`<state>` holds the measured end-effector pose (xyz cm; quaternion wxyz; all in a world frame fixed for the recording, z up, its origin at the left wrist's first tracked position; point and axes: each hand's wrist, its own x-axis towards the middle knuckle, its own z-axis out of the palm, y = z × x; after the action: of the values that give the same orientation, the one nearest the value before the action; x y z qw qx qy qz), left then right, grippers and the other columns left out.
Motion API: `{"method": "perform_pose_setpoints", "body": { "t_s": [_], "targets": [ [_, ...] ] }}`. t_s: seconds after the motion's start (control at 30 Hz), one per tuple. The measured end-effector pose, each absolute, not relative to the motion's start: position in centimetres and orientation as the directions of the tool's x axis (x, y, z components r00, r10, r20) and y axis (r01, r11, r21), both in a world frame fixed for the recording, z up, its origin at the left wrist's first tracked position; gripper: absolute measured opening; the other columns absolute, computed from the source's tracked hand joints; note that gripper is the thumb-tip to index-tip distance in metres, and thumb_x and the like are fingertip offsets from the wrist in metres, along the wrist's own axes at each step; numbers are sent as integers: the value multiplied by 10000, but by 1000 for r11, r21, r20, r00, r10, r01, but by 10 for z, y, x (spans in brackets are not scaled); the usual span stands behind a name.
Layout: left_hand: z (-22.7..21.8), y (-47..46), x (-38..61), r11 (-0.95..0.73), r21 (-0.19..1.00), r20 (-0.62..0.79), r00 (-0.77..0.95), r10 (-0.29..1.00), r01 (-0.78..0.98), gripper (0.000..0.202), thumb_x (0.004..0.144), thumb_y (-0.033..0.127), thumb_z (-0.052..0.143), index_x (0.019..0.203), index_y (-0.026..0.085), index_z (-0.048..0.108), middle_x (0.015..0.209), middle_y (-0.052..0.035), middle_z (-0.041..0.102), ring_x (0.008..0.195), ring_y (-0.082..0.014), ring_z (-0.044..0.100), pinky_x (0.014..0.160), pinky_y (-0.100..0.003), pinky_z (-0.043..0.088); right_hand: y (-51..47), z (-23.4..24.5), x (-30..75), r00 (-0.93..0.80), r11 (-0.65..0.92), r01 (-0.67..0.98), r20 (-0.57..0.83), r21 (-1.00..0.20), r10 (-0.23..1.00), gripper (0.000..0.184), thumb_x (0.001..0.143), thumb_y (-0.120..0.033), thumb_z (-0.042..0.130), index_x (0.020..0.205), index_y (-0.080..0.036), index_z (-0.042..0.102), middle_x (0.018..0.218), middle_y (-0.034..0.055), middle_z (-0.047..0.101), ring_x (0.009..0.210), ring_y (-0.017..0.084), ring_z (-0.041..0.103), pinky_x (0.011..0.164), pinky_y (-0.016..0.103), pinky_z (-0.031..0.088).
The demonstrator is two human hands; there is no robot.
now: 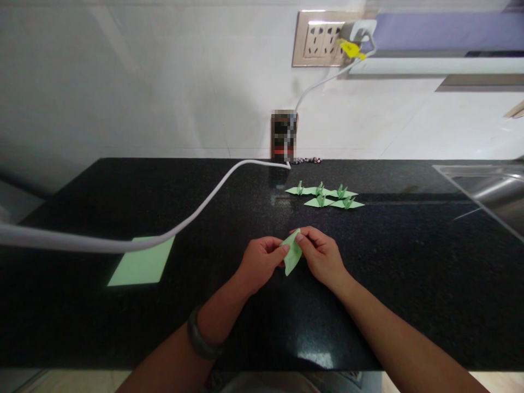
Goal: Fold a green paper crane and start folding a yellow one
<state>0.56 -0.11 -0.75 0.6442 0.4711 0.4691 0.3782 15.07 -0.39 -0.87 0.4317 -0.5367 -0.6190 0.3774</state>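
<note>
Between my two hands, above the black countertop, is a small folded piece of light green paper (292, 255). My left hand (262, 261) pinches its left edge between thumb and fingers. At the paper's upper right, my right hand (322, 255) grips it with the thumb on top; some of its fingers are hidden behind. Beyond the hands stand several folded green paper cranes (321, 201) in two close rows. Off to the left lies a flat stack or sheet of green paper (143, 265), partly crossed by a white cable (196, 214).
The black countertop (229, 207) runs back to a pale wall. A phone-like device (284, 136), blurred, leans there with a beaded strap (309, 160) beside it. Above is a socket panel (317, 41) with a plugged-in white charger (360, 30). A metal sink (495, 191) lies at the right.
</note>
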Motion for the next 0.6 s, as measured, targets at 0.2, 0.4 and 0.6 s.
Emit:
{"method": "perform_pose_setpoints", "body": {
  "t_s": [0.2,0.4,0.6],
  "targets": [
    [-9,0,5,241,970,-237,257,937,19,193,684,304,570,717,120,619,598,-12,604,522,-100,538,527,-220,435,-3,-11,149,-25,114,256,111,-960,994,187,806,-322,451,851,-178,560,670,6,552,559,112,492,516,224,409],
    [-6,1,3,214,972,-232,256,938,97,184,671,299,571,693,123,619,582,-5,594,506,-100,528,506,-214,422,-2,-9,154,-48,184,353,179,-917,983,243,837,-335,399,901,-182,577,678,16,547,584,119,501,534,234,414],
    [-11,4,0,109,978,-150,233,961,180,219,673,317,574,759,125,634,667,-34,628,587,-128,556,536,-226,426,1,-4,157,-247,380,458,296,-804,923,141,767,-245,518,833,-195,633,750,34,577,682,132,533,614,252,424]
  ]
}}
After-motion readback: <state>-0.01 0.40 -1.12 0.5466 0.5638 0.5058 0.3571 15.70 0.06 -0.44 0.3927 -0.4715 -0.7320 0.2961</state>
